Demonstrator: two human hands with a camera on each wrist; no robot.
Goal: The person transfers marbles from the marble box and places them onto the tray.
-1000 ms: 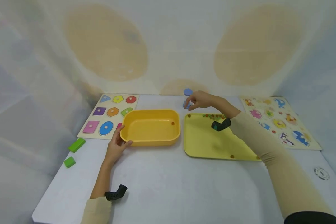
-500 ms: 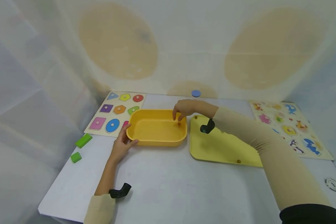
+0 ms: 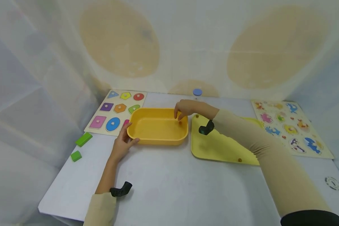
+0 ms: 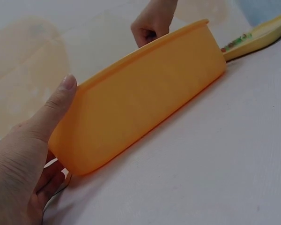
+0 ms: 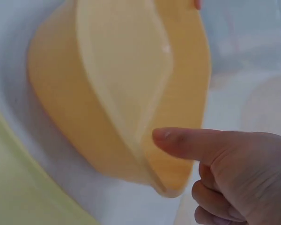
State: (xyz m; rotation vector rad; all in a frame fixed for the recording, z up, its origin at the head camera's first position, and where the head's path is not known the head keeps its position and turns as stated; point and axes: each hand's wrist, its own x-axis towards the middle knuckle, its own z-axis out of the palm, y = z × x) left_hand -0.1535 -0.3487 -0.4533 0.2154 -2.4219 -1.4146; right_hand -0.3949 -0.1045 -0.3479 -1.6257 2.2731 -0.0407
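Observation:
A yellow plastic tub (image 3: 158, 142) stands on the white table. My left hand (image 3: 121, 145) grips its left end, thumb on the near side and fingers round the end; the left wrist view shows this hand (image 4: 23, 154) close up. My right hand (image 3: 186, 108) reaches over the tub's right end, fingers pointing down inside the rim. Just below the fingertips is a small brown bead (image 3: 180, 122) in the tub. In the right wrist view the thumb (image 5: 178, 139) is extended and the other fingers are partly hidden; I see nothing held between them.
Right of the tub lies a yellow-green tray (image 3: 209, 147) with a loose bead (image 3: 239, 160). A shape puzzle board (image 3: 108, 112) lies behind left, an animal puzzle board (image 3: 285, 138) at right. Green blocks (image 3: 83, 139) sit near the left edge; a blue disc-topped thing (image 3: 197, 92) stands behind.
My right hand has moved left and nearer, from beside the blue thing to over the tub's right end, then stays there. The left hand keeps its grip on the tub.

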